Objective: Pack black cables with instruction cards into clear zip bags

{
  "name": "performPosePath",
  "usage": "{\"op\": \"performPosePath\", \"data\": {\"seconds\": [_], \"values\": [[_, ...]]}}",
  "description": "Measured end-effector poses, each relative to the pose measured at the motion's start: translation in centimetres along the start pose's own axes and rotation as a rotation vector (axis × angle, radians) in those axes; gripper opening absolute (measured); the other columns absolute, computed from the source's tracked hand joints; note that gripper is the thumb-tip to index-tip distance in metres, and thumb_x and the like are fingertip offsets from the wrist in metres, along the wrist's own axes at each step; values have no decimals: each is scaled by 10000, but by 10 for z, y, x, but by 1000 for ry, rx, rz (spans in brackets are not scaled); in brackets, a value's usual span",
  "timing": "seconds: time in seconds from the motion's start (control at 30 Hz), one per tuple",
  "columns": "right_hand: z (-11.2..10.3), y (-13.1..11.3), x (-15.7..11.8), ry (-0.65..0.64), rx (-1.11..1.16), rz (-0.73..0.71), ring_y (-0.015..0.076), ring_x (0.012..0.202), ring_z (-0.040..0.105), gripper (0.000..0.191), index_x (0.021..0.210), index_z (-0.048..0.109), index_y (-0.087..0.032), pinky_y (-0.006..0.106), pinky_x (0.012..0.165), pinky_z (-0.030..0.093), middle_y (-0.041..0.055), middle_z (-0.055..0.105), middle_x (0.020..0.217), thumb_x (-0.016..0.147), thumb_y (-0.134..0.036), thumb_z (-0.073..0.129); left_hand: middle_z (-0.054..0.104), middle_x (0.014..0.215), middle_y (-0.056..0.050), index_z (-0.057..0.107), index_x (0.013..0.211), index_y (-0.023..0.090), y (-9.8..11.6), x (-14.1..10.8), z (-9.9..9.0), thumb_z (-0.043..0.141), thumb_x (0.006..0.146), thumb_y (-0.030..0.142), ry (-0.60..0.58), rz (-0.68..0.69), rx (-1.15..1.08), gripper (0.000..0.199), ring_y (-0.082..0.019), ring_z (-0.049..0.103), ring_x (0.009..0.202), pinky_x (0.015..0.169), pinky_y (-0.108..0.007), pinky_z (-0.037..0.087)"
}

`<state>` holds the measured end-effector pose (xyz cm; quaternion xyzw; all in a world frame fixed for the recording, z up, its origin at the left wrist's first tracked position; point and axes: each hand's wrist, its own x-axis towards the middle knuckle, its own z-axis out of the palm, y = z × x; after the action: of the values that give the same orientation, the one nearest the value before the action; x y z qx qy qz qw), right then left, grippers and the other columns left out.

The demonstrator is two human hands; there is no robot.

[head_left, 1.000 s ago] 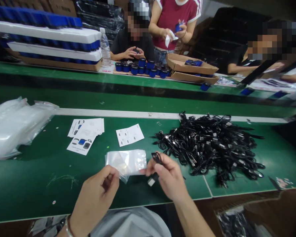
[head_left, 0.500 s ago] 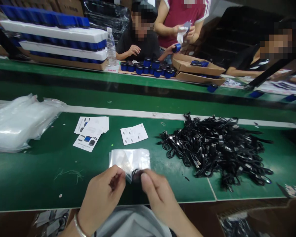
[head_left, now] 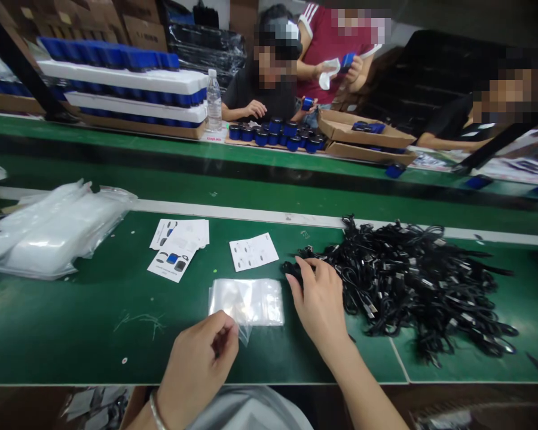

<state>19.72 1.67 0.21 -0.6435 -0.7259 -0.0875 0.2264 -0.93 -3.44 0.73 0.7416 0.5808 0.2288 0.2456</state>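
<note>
My left hand (head_left: 206, 352) pinches the corner of a clear plastic bag at the lower left of a small stack of clear bags (head_left: 260, 301). Over the left edge of a heap of black cables (head_left: 399, 275) is my right hand (head_left: 320, 298), thumb and fingers apart, near a small dark cable bundle. Whether it touches the bundle I cannot tell. A printed white sheet (head_left: 254, 252) lies just behind the bags, and a pile of printed cards (head_left: 173, 263) is to its left.
Large clear bags of white material (head_left: 54, 233) lie at the left. Beyond a white strip, a far bench holds stacked blue items (head_left: 103, 55), a water bottle (head_left: 214, 101), cardboard trays (head_left: 363, 131) and loose blue items. Several people are there. Below the near edge are boxes.
My right hand has moved from beside my left hand, away to the cable heap, and its fingers have spread. My left hand still pinches the bag. The whole view has shifted slightly.
</note>
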Motion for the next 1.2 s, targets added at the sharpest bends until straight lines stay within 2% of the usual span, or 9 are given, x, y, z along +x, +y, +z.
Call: {"op": "performPosePath", "data": {"seconds": [0.07, 0.13, 0.3, 0.37, 0.47, 0.57, 0.67, 0.93, 1.2], "values": [[2, -12, 10, 6, 96, -51, 323, 941, 509, 268, 1060, 597, -89, 479, 804, 440, 199, 578, 1006, 895, -231, 442, 544, 527, 57, 452, 649, 218, -1, 0, 0, 422, 863, 276, -2, 4, -3, 224, -98, 539, 475, 460, -176, 390], [7, -29, 24, -58, 232, -119, 299, 970, 506, 271, 1088, 580, -90, 441, 835, 447, 186, 577, 1028, 890, -233, 465, 538, 521, 59, 443, 643, 219, -1, 0, 0, 423, 862, 269, -1, 14, -8, 226, -96, 538, 473, 461, -175, 390], [29, -68, 57, -329, 237, -81, 363, 1039, 474, 732, 1290, 398, 0, 507, 856, 416, 246, 535, 1106, 783, -490, 594, 535, 512, 62, 449, 641, 219, -3, -2, 2, 428, 863, 268, 6, 21, -29, 228, -93, 526, 453, 464, -177, 397], [33, -72, 64, -415, 226, -54, 383, 1071, 459, 755, 1321, 363, -17, 535, 849, 400, 255, 522, 1132, 758, -445, 628, 541, 517, 58, 454, 647, 219, -5, -3, 2, 429, 862, 267, 2, 13, -45, 222, -95, 535, 461, 463, -175, 400], [32, -65, 70, -486, 257, -50, 368, 1083, 476, 641, 1294, 412, -29, 504, 850, 403, 252, 539, 1127, 760, -297, 645, 544, 522, 53, 444, 641, 220, -10, -5, 4, 423, 861, 260, -6, 4, -54, 224, -98, 542, 472, 461, -175, 399], [26, -51, 78, -557, 340, -77, 303, 999, 554, 548, 1168, 552, -65, 408, 834, 434, 193, 606, 1045, 733, -365, 694, 544, 525, 54, 441, 644, 222, -13, -5, 6, 421, 859, 254, -14, 5, -57, 218, -98, 538, 472, 457, -174, 394], [21, -41, 84, -604, 426, -87, 250, 928, 595, 586, 1122, 593, -76, 341, 803, 453, 158, 635, 999, 667, -411, 750, 544, 526, 53, 442, 644, 223, -15, -4, 8, 424, 856, 252, -17, 4, -48, 215, -100, 538, 475, 455, -174, 391], [30, -28, 84, -629, 639, -49, 252, 962, 613, 401, 1024, 665, -122, 348, 816, 463, 139, 653, 1060, 733, -396, 691, 541, 537, 53, 445, 652, 222, -17, -4, 8, 416, 861, 257, -21, 5, -46, 214, -103, 542, 491, 475, -180, 394], [41, -14, 86, -698, 847, 55, 245, 987, 614, 439, 1015, 666, -146, 383, 880, 457, 121, 651, 1095, 668, -404, 740, 541, 526, 56, 446, 643, 222, -16, -3, 8, 421, 853, 236, -25, 11, -13, 212, -102, 546, 484, 471, -179, 390]]}}
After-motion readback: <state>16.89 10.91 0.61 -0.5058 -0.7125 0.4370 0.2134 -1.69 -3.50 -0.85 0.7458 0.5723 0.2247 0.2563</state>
